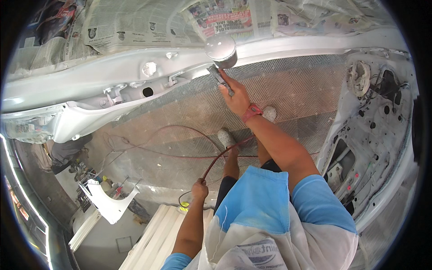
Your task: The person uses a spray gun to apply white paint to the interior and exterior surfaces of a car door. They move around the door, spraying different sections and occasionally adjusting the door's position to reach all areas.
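Note:
My right hand (235, 96), with a pink band at its wrist, is closed around a spray gun (217, 77) topped by a round paint cup (221, 53). The gun is beside the white-painted car body edge (276, 48); whether it touches that edge I cannot tell. Lower down, my left hand (200, 190) grips a dark red air hose (212, 163), which runs up toward my right forearm and has loops lying on the floor.
Newspaper masking (121, 24) covers the area beyond the edge. A stripped car door (373, 148) stands at the right. At the lower left are a white fender (108, 202), clutter and pale boards (153, 229). My feet stand on a patterned floor (306, 99).

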Demonstrator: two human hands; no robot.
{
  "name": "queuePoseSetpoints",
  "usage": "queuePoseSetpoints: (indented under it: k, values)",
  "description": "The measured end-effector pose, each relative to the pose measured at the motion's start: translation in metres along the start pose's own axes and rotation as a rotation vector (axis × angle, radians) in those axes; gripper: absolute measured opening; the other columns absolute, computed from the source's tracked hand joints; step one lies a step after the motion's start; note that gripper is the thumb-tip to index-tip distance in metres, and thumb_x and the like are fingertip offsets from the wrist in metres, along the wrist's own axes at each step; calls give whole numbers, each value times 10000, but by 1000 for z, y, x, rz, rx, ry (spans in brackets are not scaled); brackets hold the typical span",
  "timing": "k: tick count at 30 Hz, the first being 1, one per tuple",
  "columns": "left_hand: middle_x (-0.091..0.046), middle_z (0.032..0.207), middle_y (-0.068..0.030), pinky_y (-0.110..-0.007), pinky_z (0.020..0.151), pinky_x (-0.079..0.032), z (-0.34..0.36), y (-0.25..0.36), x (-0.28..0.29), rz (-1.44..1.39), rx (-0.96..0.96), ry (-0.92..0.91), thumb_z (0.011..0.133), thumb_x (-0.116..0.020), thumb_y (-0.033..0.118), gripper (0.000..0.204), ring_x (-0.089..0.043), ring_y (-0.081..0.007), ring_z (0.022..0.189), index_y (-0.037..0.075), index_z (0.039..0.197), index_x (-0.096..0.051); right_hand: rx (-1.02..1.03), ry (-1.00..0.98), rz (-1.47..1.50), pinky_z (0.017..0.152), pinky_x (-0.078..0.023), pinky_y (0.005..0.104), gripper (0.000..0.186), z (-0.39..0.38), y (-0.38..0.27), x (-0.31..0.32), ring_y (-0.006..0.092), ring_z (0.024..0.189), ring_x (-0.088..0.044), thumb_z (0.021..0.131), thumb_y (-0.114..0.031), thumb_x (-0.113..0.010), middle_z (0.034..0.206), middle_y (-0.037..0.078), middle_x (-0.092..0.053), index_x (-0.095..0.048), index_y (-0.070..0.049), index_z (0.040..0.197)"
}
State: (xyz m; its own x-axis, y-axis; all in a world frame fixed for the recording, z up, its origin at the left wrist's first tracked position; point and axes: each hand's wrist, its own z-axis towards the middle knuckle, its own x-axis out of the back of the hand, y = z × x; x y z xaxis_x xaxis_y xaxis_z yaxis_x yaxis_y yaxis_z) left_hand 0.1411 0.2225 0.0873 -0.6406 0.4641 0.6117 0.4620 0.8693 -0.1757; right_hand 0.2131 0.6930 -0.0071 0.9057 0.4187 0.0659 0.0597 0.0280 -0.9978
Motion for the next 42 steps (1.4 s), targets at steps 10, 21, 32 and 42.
queuePoseSetpoints:
  k: [10, 21, 32, 42]
  values:
    - [-775, 1156, -249, -575, 968, -553, -30, -20, 10, -5, 85, -34, 1073, -613, 336, 308, -728, -470, 1119, 116, 1248, -738, -10, -462, 397, 1044, -562, 403, 528, 40, -141, -3, 372, 1203, -745, 1114, -380, -644, 1318, 257, -751, -615, -106, 1565]
    - [-770, 1118, -261, -577, 934, -559, -52, 38, 19, -137, -174, 42, 1085, -620, 313, 278, -729, -481, 1095, 114, 1242, -734, 155, -676, 462, 689, -548, 329, 488, 106, -308, -3, 144, 664, -659, 1118, -438, -646, 730, 89, -681, -707, -129, 1491]
    - [-768, 1084, -236, -574, 909, -573, -64, 47, 42, 67, -350, 86, 1027, -650, 253, 287, -738, -461, 1017, 108, 1259, -737, -148, -716, 14, 748, -575, 310, 612, 97, -247, 5, 136, 705, -689, 1124, -548, -566, 763, 75, -708, -689, -83, 1503]
    - [-765, 1175, -237, -564, 966, -559, -76, 27, 48, -52, -207, 47, 1057, -635, 271, 292, -718, -459, 1136, 103, 1274, -733, -194, -739, 343, 572, -516, 266, 588, 108, -317, 12, 72, 646, -603, 1141, -506, -572, 816, 13, -729, -699, -40, 1477]
